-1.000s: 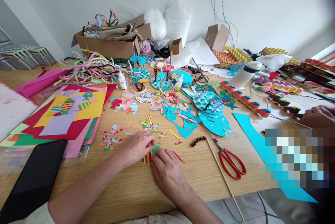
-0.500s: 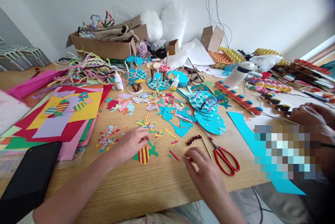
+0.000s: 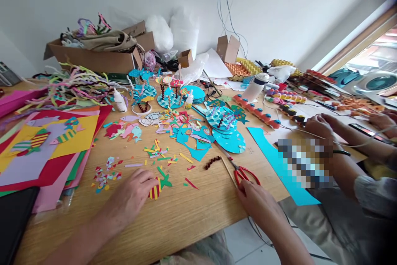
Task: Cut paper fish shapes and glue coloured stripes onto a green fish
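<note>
My left hand (image 3: 135, 190) rests on the table with its fingers curled over a striped red and yellow paper fish (image 3: 154, 192). The fish's green tail (image 3: 166, 180) sticks out to the right of my fingertips. At the table's front edge, my right hand (image 3: 256, 196) closes on the red handles of a pair of scissors (image 3: 250, 174); its fingers are partly hidden. A thin wooden stick (image 3: 228, 172) and a brown fuzzy wire (image 3: 212, 162) lie beside the scissors. Between my hands are a red paper strip (image 3: 191, 183) and small scraps.
Coloured paper sheets (image 3: 71, 149) and a black phone (image 3: 18, 219) lie at left. Glue bottles (image 3: 119, 101), paper scraps (image 3: 189, 137) and blue discs (image 3: 231, 140) spread across the middle. Another person's hands (image 3: 321, 126) work at right, near a blue paper strip (image 3: 273, 161).
My right hand has moved right, from beside the red paper strip to the scissors' handles. My left hand stays at the paper fish. The view has turned to the right.
</note>
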`<state>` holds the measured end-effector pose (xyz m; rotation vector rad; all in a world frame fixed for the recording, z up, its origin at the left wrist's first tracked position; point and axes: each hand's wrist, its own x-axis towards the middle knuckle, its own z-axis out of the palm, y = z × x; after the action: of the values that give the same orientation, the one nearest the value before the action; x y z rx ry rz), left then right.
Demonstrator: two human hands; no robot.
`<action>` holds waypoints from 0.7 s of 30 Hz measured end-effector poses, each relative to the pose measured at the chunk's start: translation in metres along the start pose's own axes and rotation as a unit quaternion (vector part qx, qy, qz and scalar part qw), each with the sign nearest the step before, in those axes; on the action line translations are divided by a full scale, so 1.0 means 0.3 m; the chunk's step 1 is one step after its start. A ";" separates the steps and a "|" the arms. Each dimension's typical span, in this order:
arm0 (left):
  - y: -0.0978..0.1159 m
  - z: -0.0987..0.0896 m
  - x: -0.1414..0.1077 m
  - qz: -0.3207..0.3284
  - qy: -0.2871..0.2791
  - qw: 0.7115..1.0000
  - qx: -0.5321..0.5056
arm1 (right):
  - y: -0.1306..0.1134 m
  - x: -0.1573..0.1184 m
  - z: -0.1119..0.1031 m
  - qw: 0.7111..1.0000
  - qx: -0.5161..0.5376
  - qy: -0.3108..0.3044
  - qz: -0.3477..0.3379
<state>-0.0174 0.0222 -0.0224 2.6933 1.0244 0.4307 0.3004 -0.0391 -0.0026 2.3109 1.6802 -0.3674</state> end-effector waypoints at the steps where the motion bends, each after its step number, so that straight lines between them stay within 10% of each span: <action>1: -0.003 -0.001 -0.004 0.003 0.007 1.000 0.010 | 0.001 0.005 0.000 1.000 -0.002 -0.001 -0.002; 10: -0.001 0.043 -0.053 0.011 0.036 0.998 0.042 | 0.068 -0.015 -0.031 0.997 0.064 -0.015 0.041; 14: 0.005 0.070 -0.070 0.015 0.039 0.998 0.047 | 0.083 -0.074 -0.089 0.982 0.154 0.110 0.006; 18: 0.013 0.097 -0.088 0.021 0.060 0.996 0.059 | 0.003 -0.117 -0.154 0.910 0.311 0.256 -0.104; 21: 0.023 0.109 -0.099 0.007 0.062 0.995 0.074 | -0.124 -0.100 -0.160 0.839 0.427 0.235 -0.243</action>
<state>-0.0230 -0.0062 -0.0563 2.8371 1.1119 0.5526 0.2583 -0.0376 0.0505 2.6399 2.8224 -0.8532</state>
